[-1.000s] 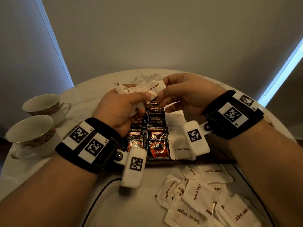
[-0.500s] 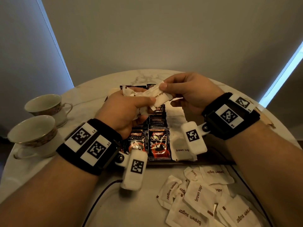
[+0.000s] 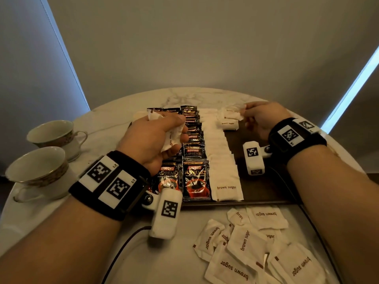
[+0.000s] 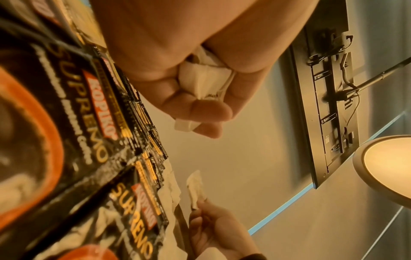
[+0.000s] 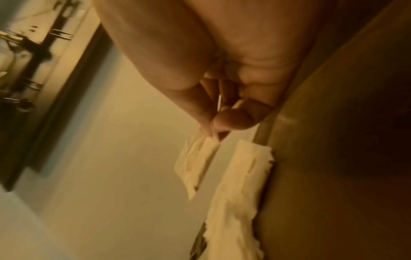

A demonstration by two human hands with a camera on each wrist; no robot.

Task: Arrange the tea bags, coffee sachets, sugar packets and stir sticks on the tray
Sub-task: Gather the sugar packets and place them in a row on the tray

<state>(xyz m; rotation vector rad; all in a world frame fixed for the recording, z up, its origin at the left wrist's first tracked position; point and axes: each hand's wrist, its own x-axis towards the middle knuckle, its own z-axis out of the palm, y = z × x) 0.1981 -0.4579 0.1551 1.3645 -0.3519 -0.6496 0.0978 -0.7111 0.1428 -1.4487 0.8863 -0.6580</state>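
Observation:
A dark tray [image 3: 264,187] holds two overlapping rows of black coffee sachets [image 3: 194,181] and a row of white brown sugar packets [image 3: 223,175]. My left hand [image 3: 164,136] hovers over the coffee rows and grips a bunch of sugar packets [image 4: 204,81] in its curled fingers. My right hand [image 3: 256,117] pinches one sugar packet [image 3: 231,113] by its edge at the far end of the tray, above a second short sugar row [image 3: 227,125]. In the right wrist view the pinched packet [image 5: 198,161] hangs just over that row [image 5: 240,193].
A loose pile of brown sugar packets [image 3: 256,247] lies on the marble table [image 3: 102,124] in front of the tray. Two teacups [image 3: 39,171] stand at the left edge. A dark cable [image 3: 123,251] runs under my left wrist.
My hands have moved apart: the right hand has carried one sugar packet from the left hand's bunch to the far right end of the tray. The left hand has lowered slightly.

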